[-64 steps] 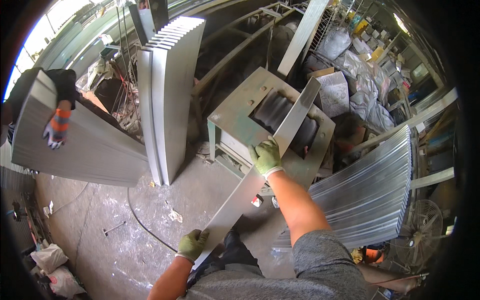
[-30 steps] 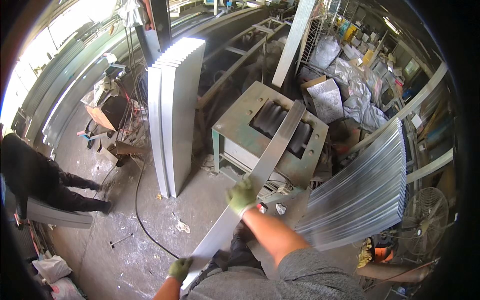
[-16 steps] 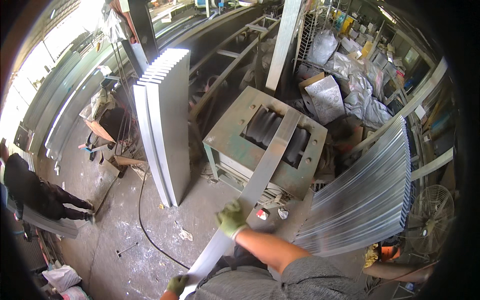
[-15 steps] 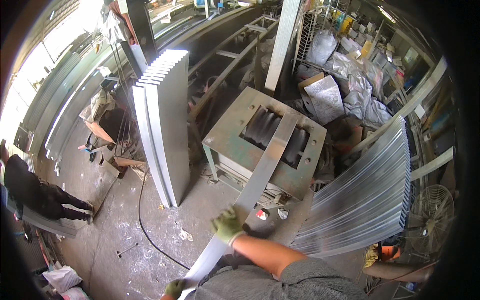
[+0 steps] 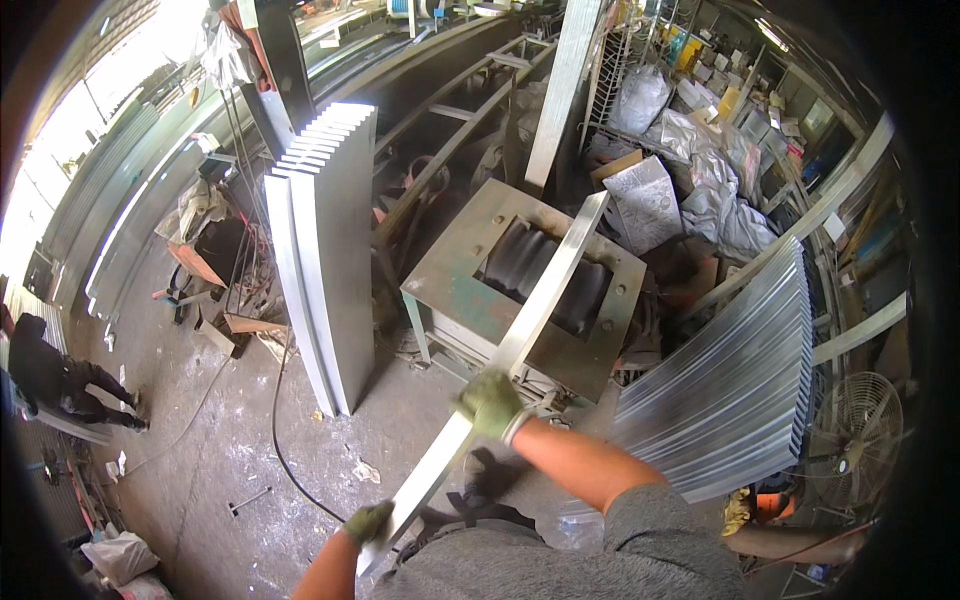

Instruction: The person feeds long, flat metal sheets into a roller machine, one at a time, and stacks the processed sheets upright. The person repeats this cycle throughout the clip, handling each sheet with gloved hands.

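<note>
A long pale metal bar (image 5: 540,310) slants away from my body across a metal machine (image 5: 455,240) with dark ribbed rollers (image 5: 525,255) in its top opening. My right hand (image 5: 490,405), in a green work glove, is closed round the bar at about its middle. Near the bar's lower end, my gloved left hand (image 5: 368,522) grips its left side. The bar's far part lies over the rollers, its tip beyond the machine's back edge; whether it touches them I cannot tell.
An upright stack of metal channels (image 5: 345,270) stands left of the machine. Nested ribbed metal lengths (image 5: 730,390) lean at the right, beside a fan (image 5: 855,425). A black hose (image 5: 290,455) crosses the floor. Another person (image 5: 65,370) is at far left.
The bar has turned from its broad face to a narrower one, and its far end has shifted up and right. Both hands have moved up with it. The other person has moved left.
</note>
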### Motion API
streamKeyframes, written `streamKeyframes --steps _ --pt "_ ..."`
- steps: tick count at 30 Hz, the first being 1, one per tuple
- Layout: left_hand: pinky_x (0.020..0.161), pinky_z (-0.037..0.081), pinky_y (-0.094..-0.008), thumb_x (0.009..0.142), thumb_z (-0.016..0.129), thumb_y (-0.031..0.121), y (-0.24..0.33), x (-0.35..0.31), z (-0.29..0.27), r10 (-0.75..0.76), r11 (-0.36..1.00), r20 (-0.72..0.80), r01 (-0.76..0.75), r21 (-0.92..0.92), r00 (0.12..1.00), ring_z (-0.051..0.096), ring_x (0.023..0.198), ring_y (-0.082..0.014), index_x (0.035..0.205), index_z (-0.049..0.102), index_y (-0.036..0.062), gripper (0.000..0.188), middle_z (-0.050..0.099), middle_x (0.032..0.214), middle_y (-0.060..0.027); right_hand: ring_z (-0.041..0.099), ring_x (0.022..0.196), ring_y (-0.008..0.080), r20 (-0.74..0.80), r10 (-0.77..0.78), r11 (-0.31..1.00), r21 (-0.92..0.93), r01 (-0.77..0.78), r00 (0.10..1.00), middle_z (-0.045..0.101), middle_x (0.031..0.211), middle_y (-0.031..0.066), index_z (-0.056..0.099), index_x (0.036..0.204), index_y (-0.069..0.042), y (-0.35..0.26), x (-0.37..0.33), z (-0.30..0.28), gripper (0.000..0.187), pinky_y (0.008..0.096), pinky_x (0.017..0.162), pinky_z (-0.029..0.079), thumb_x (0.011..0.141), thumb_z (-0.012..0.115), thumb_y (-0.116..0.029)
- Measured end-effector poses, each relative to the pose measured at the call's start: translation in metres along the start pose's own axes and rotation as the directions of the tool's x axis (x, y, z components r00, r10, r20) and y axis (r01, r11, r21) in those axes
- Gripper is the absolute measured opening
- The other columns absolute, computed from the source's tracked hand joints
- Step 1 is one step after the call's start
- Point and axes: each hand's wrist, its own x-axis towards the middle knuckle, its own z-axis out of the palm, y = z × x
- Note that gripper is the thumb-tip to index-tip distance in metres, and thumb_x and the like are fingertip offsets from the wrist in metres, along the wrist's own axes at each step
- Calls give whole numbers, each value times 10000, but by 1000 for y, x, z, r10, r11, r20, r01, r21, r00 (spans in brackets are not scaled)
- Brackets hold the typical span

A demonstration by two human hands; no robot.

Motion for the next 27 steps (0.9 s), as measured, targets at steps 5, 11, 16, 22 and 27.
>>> streamKeyframes --steps 5,11,16,22,27 --pt "977 590 -429 1048 655 623 128 -24 2 514 852 187 -472 -228 837 762 1083 -306 1492 596 -54 812 789 1201 -199 705 734 392 -35 118 983 -136 -121 992 715 672 153 725 607 -104 69 54 -39 569 533 792 529 1063 637 -433" --pt "990 583 -424 923 759 385 165 -28 14 357 897 201 -395 198 912 757 1129 -337 1586 532 19 791 763 1279 -237 694 685 377 -134 52 973 -216 -81 990 710 646 136 713 585 -108 81 55 -31 554 517 796 525 1046 648 -407" --pt "1009 574 -418 924 716 263 93 -51 16 343 933 159 -355 55 926 747 1165 -297 1519 636 123 617 787 1235 -164 673 578 349 -193 -4 998 -67 -9 981 684 575 109 692 543 -118 24 35 -4 564 490 751 535 1041 647 -379" --pt "960 588 -462 942 653 199 4 -77 1 295 941 132 -312 133 946 767 1102 -347 1558 593 179 619 783 1215 -203 684 586 327 -138 -16 997 -74 6 990 698 591 81 691 542 -163 -67 2 25 471 504 717 521 990 694 -310" --pt "963 583 -491 898 633 126 -83 -93 2 367 912 66 -373 171 928 753 1134 -404 1532 600 185 638 770 1190 -240 679 572 321 -100 -21 999 -28 18 995 709 608 89 694 556 -154 -140 -29 58 451 496 721 526 982 709 -305"
